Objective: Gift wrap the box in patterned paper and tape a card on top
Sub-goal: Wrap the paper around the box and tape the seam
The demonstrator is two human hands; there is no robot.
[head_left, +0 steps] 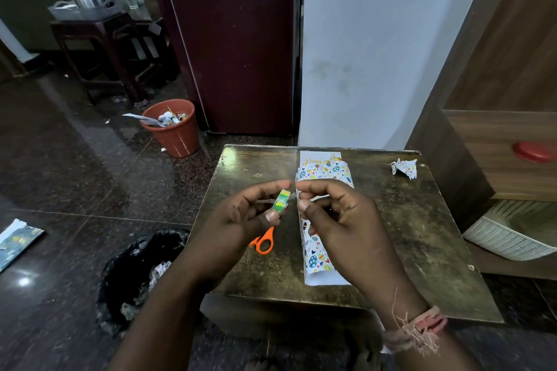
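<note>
A small green-and-yellow roll of clear tape (281,201) was held in the middle of the frame, pinched edge-on between the thumb and curled fingers of the left hand (241,220). Just to its right, the right hand (340,220) was curled too, thumb and forefinger pinched together right beside the roll. Whether a tape end was actually caught there couldn't be made out, too blurry tbh.

Under the hands, the long box wrapped in glossy white paper printed with coloured eggs and hearts (316,247) was lying flat on the worn, scratched, shiny brown tabletop (407,235), running from centre down toward lower centre. A white card with gold lettering (319,157) was seen at its far end, partly tucked under the patterned paper. Orange plastic scissor handles (263,242) were peeking out below the left hand, flat on the table.

A crumpled scrap of paper (404,167) was sitting near the table's upper right corner. On the dark polished stone floor, a terracotta-coloured plastic bin stuffed with paper scraps (171,126) was placed upper left of the table, and a crinkly black bag (138,274) was slumped at lower left.
</note>
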